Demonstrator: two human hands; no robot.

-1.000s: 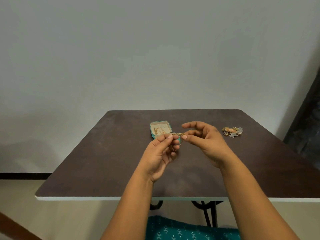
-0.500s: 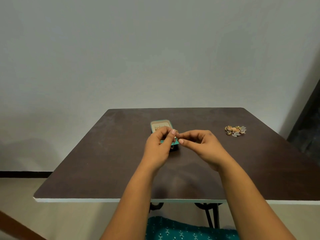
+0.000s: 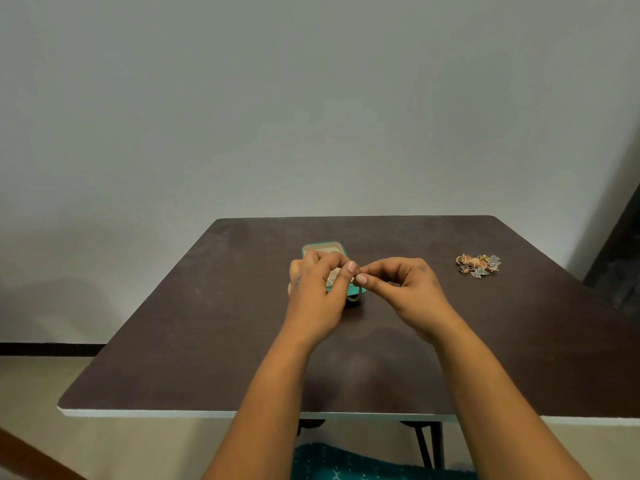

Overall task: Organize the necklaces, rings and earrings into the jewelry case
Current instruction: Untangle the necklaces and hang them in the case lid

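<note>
Centrally, teal jewelry case point(image 3: 323, 247) open — contents hidden, hands pinching above

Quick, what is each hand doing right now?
Left hand: fingers curled, pinching a small gold piece over the jewelry case.
Right hand: pinching the same small gold piece from the other side.

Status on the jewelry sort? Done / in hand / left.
Done: case is open on the table; its contents are hidden by the hands. In hand: left hand and right hand pinch a small gold piece between them above the case. Left: the pile at the right is unsorted.
</note>
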